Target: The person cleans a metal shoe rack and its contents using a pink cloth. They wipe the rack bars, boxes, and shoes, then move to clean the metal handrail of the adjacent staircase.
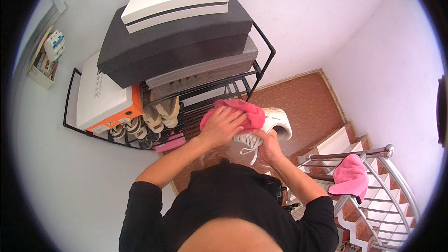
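Note:
A white lace-up sneaker is in front of me, its heel opening toward the right and its loose laces hanging down. My right hand grips its side near the opening. With spread fingers, my left hand presses a crumpled pink-red cloth against the front part of the shoe. The cloth covers the toe, so that end is hidden.
A black metal shoe rack holds shoes, a white and orange shoebox, a large dark box and a white box. A pink cloth hangs over the metal stair railing at right, beside descending steps.

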Demonstrator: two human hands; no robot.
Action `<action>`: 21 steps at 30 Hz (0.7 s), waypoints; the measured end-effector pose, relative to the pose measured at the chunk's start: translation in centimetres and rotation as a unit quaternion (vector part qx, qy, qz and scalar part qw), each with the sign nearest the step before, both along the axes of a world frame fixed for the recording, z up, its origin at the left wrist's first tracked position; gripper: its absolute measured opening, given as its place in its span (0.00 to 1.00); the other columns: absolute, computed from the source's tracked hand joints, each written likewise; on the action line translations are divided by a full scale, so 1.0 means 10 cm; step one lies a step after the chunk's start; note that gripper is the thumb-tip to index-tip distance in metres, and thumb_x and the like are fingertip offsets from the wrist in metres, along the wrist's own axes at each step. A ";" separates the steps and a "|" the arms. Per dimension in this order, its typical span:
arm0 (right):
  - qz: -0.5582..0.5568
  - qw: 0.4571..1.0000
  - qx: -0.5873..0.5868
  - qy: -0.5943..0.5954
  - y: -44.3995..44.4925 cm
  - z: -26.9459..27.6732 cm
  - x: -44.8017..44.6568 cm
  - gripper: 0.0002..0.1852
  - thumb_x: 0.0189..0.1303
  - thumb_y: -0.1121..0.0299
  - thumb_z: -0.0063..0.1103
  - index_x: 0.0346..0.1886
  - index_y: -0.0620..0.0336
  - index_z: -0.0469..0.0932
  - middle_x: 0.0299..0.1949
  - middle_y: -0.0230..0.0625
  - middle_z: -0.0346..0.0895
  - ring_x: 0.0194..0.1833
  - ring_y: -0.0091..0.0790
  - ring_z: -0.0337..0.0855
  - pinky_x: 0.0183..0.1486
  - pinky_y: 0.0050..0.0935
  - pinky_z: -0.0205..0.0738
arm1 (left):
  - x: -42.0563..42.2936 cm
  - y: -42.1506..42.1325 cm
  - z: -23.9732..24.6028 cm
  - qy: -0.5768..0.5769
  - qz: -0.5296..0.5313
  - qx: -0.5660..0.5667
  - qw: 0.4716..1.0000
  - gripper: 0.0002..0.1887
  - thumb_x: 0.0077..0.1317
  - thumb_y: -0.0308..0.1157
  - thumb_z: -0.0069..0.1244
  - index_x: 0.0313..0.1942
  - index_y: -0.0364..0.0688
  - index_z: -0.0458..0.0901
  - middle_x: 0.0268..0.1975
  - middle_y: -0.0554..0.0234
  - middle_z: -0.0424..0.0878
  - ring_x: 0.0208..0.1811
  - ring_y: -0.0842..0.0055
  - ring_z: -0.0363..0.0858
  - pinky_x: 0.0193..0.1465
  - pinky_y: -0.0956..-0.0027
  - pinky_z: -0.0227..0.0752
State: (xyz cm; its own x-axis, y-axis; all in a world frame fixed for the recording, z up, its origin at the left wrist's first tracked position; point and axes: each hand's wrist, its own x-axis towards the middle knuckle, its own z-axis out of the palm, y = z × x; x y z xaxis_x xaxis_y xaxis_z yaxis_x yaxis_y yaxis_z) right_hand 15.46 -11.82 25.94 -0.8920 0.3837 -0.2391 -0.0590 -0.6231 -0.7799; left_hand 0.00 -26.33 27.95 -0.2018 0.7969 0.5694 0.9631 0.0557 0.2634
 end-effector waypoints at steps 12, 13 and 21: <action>-0.029 0.933 -0.352 -0.070 0.09 -0.38 -0.23 0.23 0.76 0.61 0.40 0.64 0.68 0.69 0.61 0.52 0.76 0.61 0.48 0.78 0.66 0.51 0.72 | 0.57 -0.19 -0.68 -0.076 0.045 0.085 0.992 0.19 0.67 0.33 0.52 0.55 0.33 0.79 0.57 0.42 0.77 0.69 0.50 0.68 0.76 0.44 0.51; -0.002 0.924 -0.380 -0.040 0.07 -0.42 -0.25 0.22 0.76 0.61 0.40 0.63 0.67 0.70 0.60 0.51 0.77 0.59 0.48 0.80 0.63 0.50 0.75 | 0.54 -0.14 -0.66 -0.068 0.080 0.089 0.991 0.23 0.69 0.35 0.51 0.61 0.34 0.76 0.63 0.40 0.74 0.73 0.49 0.63 0.78 0.45 0.47; -0.021 0.922 -0.377 -0.087 -0.17 -0.52 -0.30 0.24 0.77 0.56 0.37 0.63 0.66 0.72 0.57 0.47 0.80 0.54 0.46 0.84 0.56 0.45 0.82 | 0.26 0.34 -0.59 -0.578 0.241 0.301 0.719 0.27 0.78 0.45 0.34 0.63 0.31 0.68 0.65 0.34 0.70 0.67 0.49 0.67 0.70 0.55 0.57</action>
